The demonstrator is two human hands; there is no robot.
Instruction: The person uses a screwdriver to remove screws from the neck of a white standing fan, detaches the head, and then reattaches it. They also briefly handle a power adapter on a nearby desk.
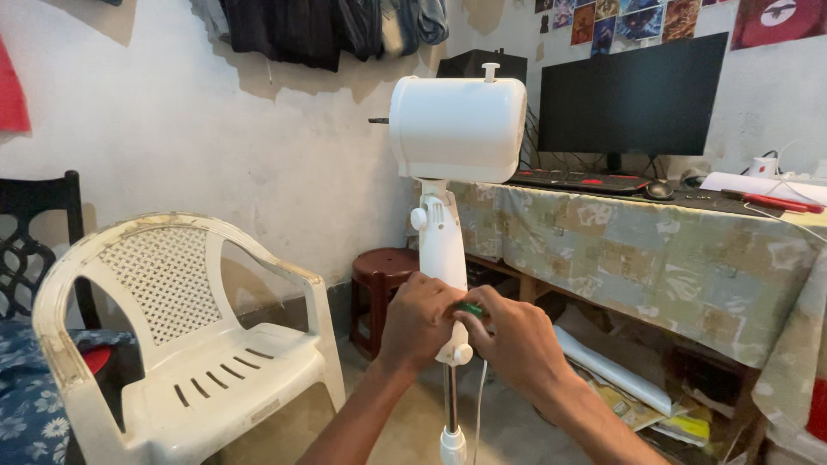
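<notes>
Gripping the white fan neck (441,250), left hand (417,320); right hand (517,343) clenches a green-handled tool (469,307).

Fan stand (441,241) at centre: chair (185,344) to its left, stool (383,271) just behind it, desk (655,250) to its right. Monitor (633,86) and keyboard (590,181) on the desk; both hands (422,323) (517,340) against the stand's lower neck.

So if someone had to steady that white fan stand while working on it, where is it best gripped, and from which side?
Probably the white neck just below the motor housing: it is upright, narrow enough to wrap, and bare there. Come from the chair side, since the table crowds the other. Lower down, the left hand and right hand already cover the collar.
</notes>
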